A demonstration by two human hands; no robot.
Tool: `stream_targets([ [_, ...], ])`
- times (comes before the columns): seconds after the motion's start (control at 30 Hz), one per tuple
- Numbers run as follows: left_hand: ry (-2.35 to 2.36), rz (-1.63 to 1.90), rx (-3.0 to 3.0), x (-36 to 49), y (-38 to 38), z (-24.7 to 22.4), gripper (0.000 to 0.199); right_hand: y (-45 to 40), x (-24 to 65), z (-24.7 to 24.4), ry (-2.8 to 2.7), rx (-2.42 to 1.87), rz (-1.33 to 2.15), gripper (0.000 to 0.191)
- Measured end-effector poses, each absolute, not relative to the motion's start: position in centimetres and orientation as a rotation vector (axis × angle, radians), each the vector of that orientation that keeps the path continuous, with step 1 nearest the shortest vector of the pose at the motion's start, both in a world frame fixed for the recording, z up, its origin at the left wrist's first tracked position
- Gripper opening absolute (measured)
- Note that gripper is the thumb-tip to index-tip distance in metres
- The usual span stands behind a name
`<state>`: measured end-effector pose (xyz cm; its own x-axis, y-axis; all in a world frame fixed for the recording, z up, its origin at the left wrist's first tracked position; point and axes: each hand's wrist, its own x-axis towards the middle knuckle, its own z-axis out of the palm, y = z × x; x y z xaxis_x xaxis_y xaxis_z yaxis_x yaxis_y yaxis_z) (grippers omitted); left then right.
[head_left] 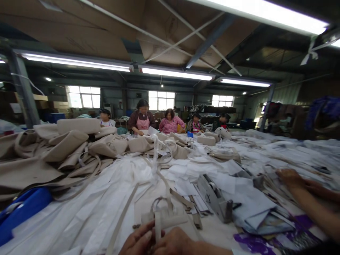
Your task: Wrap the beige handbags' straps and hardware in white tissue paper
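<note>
At the bottom middle, my left hand [139,241] and my right hand [174,242] are close together, fingers bent inward. Between them they pinch a pale, narrow bag strap [158,226], upright at the fingertips. Just beyond the fingers lies a pale beige bag [140,207], with a ring-like loop and translucent wrapping near its top. A long beige strap [124,216] runs down the table to the left of my left hand. My fingertips are partly hidden, and the picture is blurred there.
A metal tape dispenser [214,198] stands right of my hands, beside white sheets [252,202]. Another person's hand [290,179] reaches in at the right. Beige bags [66,145] pile up at the left, above blue material [26,209]. Several people sit or stand across the table.
</note>
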<state>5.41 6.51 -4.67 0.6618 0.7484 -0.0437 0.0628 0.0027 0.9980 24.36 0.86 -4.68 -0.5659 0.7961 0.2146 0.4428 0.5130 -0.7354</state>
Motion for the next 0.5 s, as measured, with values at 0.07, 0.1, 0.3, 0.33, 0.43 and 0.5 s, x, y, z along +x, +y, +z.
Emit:
stream_targets([
  [0.07,0.851,0.692,1.666,5.6,6.3,-4.8,0.068,1.6,24.3,-3.0,-2.138,-1.076,0.742,0.011],
  [0.1,0.922,0.703,1.751,5.7,5.9,-4.7,0.061,2.2,24.4,-1.9,-2.062,-1.135,0.709,0.014],
  [0.3,1.070,0.706,2.202,4.8,2.5,-3.9,0.039,10.4,27.6,2.8,-1.409,-1.590,0.785,0.030],
  [0.33,1.055,0.707,2.266,4.6,2.1,-4.1,0.040,11.4,28.3,2.2,-1.371,-1.612,0.790,0.036],
  [0.43,1.156,0.682,2.347,3.6,0.9,-4.9,0.042,11.9,29.1,-1.1,-1.351,-1.675,0.807,0.064],
  [0.5,1.237,0.663,2.349,3.1,0.4,-5.2,0.045,10.2,28.9,-3.3,-1.409,-1.704,0.776,0.063],
])
